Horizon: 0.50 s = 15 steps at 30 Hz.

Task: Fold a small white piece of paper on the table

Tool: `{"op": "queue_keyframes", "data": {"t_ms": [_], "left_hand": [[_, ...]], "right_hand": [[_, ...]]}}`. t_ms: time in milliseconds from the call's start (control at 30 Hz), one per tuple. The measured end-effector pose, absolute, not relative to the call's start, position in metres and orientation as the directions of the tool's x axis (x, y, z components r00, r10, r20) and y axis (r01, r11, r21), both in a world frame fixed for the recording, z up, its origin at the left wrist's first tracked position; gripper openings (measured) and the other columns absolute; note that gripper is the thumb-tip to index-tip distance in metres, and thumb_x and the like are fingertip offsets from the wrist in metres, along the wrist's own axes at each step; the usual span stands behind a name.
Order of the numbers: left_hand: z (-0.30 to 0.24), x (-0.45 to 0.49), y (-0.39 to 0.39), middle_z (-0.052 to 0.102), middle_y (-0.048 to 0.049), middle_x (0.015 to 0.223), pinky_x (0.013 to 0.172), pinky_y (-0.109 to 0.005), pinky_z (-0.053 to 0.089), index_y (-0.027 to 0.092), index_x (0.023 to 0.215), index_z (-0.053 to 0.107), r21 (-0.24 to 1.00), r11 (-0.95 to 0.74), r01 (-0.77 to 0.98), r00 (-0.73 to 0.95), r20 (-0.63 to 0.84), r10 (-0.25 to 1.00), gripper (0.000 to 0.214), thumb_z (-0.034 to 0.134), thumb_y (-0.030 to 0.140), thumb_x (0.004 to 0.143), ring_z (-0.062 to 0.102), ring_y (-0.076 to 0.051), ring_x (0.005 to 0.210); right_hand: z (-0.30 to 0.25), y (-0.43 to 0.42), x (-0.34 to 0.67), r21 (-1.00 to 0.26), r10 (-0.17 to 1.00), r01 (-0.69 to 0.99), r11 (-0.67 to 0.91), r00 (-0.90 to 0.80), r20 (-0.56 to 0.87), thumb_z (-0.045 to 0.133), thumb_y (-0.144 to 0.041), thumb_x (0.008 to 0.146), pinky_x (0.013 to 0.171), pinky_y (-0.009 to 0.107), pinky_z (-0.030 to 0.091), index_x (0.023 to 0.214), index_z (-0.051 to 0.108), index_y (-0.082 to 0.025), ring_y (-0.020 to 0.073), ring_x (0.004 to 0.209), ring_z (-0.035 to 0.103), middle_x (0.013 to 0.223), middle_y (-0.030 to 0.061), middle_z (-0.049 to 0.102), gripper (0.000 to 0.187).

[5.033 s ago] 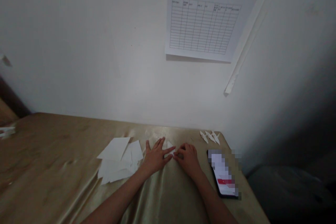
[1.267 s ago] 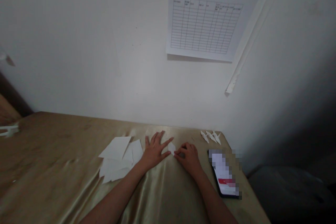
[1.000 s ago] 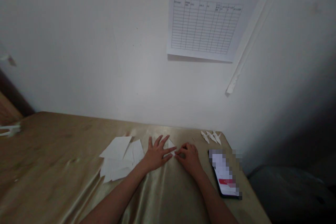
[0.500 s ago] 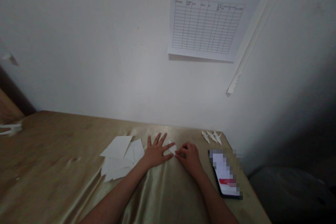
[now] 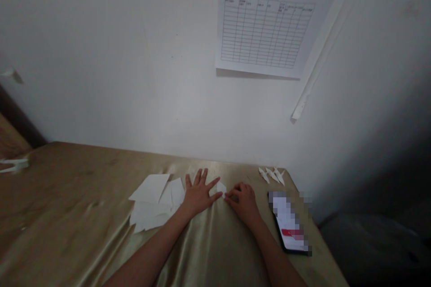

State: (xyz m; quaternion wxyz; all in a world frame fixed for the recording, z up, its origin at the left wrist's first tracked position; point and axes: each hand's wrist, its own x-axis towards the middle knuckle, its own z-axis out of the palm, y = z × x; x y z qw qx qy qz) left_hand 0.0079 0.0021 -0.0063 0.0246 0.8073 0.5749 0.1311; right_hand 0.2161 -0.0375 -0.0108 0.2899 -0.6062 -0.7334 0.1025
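Note:
A small folded piece of white paper (image 5: 221,188) lies on the cloth between my two hands. My left hand (image 5: 198,195) rests flat with its fingers spread, its thumb and index finger at the paper's left edge. From the other side, my right hand (image 5: 243,199) curls with thumb and index finger pinched at the paper's lower right corner. Part of the paper's outline is hidden by the fingertips. Left of my left hand, several loose white paper sheets (image 5: 150,189) overlap in a pile, partly covered by my forearm.
Several small folded paper shapes (image 5: 271,175) lie in a row at the back right. A phone (image 5: 288,226) with a lit screen is right of my right forearm. Gold cloth (image 5: 84,188) covers the table. Behind stands a wall with a printed table sheet (image 5: 262,31).
My left hand has slid slightly left, and its thumb and index finger now uncover more of the folded paper. My right hand stays pinched at the corner.

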Motion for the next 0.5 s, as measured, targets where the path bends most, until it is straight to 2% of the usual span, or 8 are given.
{"op": "queue_keyframes", "data": {"t_ms": [133,267,500], "left_hand": [[-0.008,0.006,0.002,0.029,-0.0059,0.169,0.115,-0.080,0.002,0.052,0.145,0.050,0.196,-0.336,0.921,0.296,0.206,0.933,0.054,0.050,0.068,0.094,0.020,-0.042,0.156],[-0.007,0.001,0.000,0.032,-0.0058,0.168,0.117,-0.077,0.012,0.048,0.138,0.060,0.216,-0.351,0.911,0.301,0.230,0.925,0.045,0.058,0.056,0.095,0.024,-0.042,0.154],[0.003,-0.006,0.000,0.045,-0.0059,0.159,0.119,-0.070,0.024,0.038,0.110,0.080,0.266,-0.455,0.850,0.375,0.301,0.877,0.024,0.074,0.040,0.087,0.032,-0.041,0.148]], "right_hand": [[-0.010,-0.038,0.213,-0.505,0.950,0.834,0.220,-0.067,0.303,0.080,-0.037,0.082,0.104,0.043,0.037,0.092,0.080,-0.033,0.0243,0.106,0.057,0.105,0.0042,0.065,0.010],[-0.011,-0.037,0.215,-0.515,0.947,0.826,0.229,-0.067,0.315,0.082,-0.034,0.081,0.104,0.042,0.038,0.091,0.080,-0.031,0.0236,0.105,0.058,0.102,0.0042,0.066,0.011],[-0.015,-0.030,0.227,-0.562,0.936,0.787,0.255,-0.055,0.349,0.073,-0.022,0.087,0.094,0.036,0.044,0.094,0.080,-0.025,0.0225,0.099,0.061,0.099,0.0068,0.067,0.011]]}}
